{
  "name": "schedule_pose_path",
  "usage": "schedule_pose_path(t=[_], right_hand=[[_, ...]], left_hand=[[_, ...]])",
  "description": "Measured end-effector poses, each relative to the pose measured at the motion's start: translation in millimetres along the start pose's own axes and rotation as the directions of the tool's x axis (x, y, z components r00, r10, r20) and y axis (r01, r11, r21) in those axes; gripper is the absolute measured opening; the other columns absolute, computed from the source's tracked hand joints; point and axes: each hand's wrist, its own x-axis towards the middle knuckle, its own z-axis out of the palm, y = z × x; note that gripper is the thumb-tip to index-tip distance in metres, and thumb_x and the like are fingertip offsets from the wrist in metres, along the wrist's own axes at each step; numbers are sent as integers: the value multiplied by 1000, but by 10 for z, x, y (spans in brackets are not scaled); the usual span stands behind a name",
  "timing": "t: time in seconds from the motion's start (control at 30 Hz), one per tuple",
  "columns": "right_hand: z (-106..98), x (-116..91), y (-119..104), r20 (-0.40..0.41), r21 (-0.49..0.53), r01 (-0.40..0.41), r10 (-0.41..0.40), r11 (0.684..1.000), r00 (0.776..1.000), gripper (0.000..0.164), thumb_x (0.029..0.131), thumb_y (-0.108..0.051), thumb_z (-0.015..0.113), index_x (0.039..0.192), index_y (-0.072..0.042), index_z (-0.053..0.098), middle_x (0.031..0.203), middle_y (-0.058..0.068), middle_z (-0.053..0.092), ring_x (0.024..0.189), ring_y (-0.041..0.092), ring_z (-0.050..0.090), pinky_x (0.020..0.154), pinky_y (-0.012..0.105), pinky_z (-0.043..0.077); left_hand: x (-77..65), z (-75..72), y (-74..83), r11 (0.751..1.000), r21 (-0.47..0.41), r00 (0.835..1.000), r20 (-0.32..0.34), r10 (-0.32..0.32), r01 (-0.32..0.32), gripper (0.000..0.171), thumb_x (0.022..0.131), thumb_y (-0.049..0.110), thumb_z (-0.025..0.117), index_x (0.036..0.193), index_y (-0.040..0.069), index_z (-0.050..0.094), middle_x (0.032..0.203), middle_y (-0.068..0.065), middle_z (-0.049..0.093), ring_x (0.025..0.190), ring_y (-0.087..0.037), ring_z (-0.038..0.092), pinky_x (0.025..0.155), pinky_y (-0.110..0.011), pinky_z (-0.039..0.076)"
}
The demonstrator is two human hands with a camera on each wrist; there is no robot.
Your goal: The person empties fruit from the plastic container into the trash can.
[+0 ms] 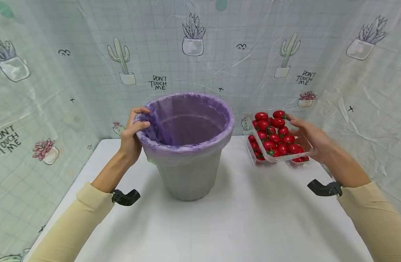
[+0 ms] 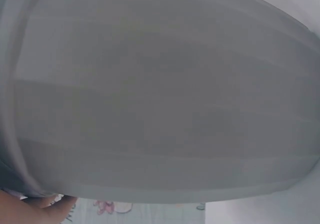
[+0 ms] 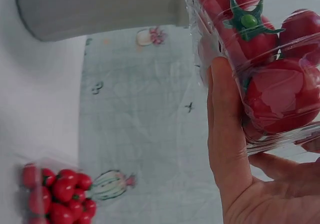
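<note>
In the head view, the left hand (image 1: 131, 140) grips the purple-lined bin (image 1: 188, 171) by its rim (image 1: 187, 148), and the right hand (image 1: 313, 138) holds a tilted tomato pack (image 1: 275, 134) to its right. The left wrist shows mainly grey outer wall (image 2: 160, 104); the right, one digit (image 3: 227, 124) against clear plastic (image 3: 201, 49).

Well apart, both hands (image 1: 130, 138) (image 1: 314, 137) grip, the right's curl partly unclear.
</note>
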Motion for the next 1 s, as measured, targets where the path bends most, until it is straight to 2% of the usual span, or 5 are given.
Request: schedule_pose_path(t=[0.37,0.53,0.67,0.9,1.0], right_hand=[[231,60,-606,6,19,128,-128,992,992,64,109,-44,39,165,-38,9,121,-8,63,94,10,70,73,30,62],[346,126,-805,14,-23,134,-133,991,991,66,109,-44,39,166,-36,8,120,-6,62,90,10,69,72,28,61],[494,223,-953,21,-61,126,-125,990,992,66,109,-47,40,166,-38,7,133,0,52,93,9,69,74,26,61],[769,375,-1137,54,68,137,-141,988,988,64,109,-40,43,165,-36,13,123,3,61,86,14,72,71,29,61],[882,427,-1185,54,76,141,-145,987,988,62,109,-38,42,165,-36,16,124,5,60,84,15,72,69,28,61]], left_hand=[[4,27,23,1000,0,1000,-9,7,-7,36,83,12,44,115,25,52,124,-3,44,111,-24,43,92,-37,39],[-9,21,22,1000,2,1000,-5,1,-1,35,83,12,43,115,26,52,125,-3,44,112,-24,42,93,-38,38],[-2,-3,34,1000,-3,1000,-10,13,-13,34,84,12,44,114,25,52,124,-4,43,112,-23,42,95,-38,35],[-3,7,45,1000,-11,1000,-21,20,-20,33,83,11,43,112,23,52,122,-4,44,110,-22,42,92,-37,38],[-13,21,29,1000,-6,1000,-10,6,-7,34,83,11,43,113,24,52,123,-4,44,110,-23,43,92,-37,39]])
